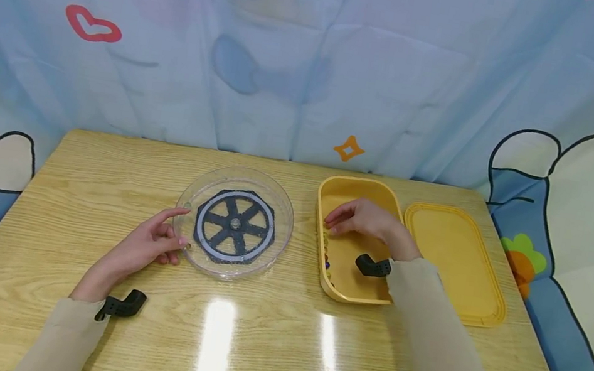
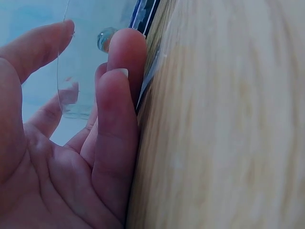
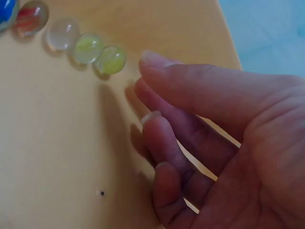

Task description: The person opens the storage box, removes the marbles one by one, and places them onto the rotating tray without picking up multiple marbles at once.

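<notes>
My left hand (image 1: pixel 152 240) is at the near left rim of a round clear dish (image 1: pixel 282 221), fingers loosely bent and fingertips touching the edge. Through the dish shows a dark, six-spoked wheel shape (image 1: pixel 235 224) with a pale ring. A glass marble (image 2: pixel 106 39) sits by the fingertips in the left wrist view. My right hand (image 1: pixel 363 219) reaches into a yellow plastic bin (image 1: pixel 353 290), thumb and forefinger a little apart with nothing visible between them. Just beyond those fingertips, a yellow-swirled marble (image 3: pixel 111 60) ends a row of several marbles along the bin's wall.
A flat yellow lid (image 1: pixel 454 258) lies to the right of the bin, beside the right sleeve (image 1: pixel 441 339). Behind the wooden table (image 1: pixel 274 347) hangs a light blue printed curtain (image 1: pixel 311 86). A black wrist strap piece (image 1: pixel 373 266) hangs over the bin.
</notes>
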A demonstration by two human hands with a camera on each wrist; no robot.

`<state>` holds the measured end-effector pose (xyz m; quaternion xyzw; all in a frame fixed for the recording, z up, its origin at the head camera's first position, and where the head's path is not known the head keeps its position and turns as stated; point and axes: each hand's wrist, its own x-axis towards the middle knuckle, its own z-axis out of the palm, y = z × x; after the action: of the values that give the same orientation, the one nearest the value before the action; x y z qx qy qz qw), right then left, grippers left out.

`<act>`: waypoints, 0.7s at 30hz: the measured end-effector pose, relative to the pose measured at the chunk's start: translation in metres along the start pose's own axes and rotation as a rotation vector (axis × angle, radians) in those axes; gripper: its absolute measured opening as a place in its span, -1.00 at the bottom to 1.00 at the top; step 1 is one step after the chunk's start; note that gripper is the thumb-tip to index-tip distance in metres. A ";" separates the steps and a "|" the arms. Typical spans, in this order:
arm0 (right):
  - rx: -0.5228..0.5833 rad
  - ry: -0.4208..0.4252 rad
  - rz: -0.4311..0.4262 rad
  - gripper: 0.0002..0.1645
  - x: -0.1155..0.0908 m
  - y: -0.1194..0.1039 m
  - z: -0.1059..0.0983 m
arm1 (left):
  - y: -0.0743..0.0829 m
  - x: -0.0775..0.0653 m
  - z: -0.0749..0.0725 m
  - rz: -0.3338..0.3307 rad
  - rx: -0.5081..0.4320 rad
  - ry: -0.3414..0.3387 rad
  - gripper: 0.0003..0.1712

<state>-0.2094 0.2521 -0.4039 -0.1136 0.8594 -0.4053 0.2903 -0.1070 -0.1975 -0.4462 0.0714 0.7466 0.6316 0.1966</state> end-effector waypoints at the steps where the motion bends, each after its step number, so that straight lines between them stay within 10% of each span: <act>1: -0.011 -0.021 0.002 -0.68 0.000 0.000 0.000 | 0.000 0.000 0.000 0.000 -0.003 -0.002 -0.23; 21: -0.112 -0.035 0.047 -0.70 0.003 -0.003 0.010 | -0.002 0.000 -0.001 0.002 0.017 0.002 -0.23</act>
<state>-0.2058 0.2429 -0.4082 -0.1165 0.8780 -0.3474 0.3080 -0.1072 -0.1987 -0.4482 0.0734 0.7521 0.6254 0.1945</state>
